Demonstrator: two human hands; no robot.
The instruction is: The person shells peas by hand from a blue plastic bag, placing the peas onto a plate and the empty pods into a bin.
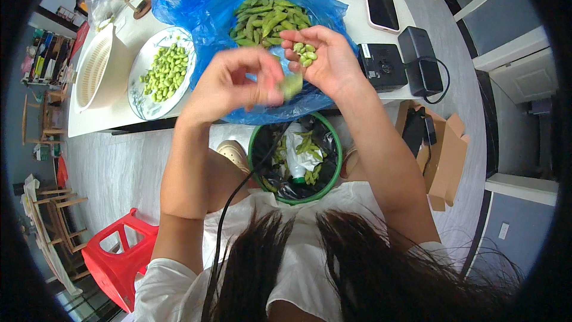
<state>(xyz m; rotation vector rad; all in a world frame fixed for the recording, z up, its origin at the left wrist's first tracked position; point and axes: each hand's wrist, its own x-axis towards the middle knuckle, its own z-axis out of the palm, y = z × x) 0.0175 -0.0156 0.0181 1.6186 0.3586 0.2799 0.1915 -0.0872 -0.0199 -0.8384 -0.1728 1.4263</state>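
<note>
My left hand [235, 80], smeared by motion, pinches a blurred green edamame pod [291, 85] between thumb and fingers. Close beside it, my right hand [333, 59] is cupped with its palm turned up, and several shelled edamame beans [306, 55] rest in its curled fingers. Both hands hang over the near side of a blue plastic bag [208, 30] that holds a heap of whole pods [271, 18]. Left of the bag, a white plate [138, 92] with a patterned rim carries a pile of shelled beans [165, 71].
Below the table edge stands a green-rimmed bin [338, 167] lined in black, containing pods and a plastic bottle. A white basket [95, 74] is at the left. A phone [381, 5], black boxes [382, 67], a cardboard box [448, 161] and a red stool [119, 256] are around.
</note>
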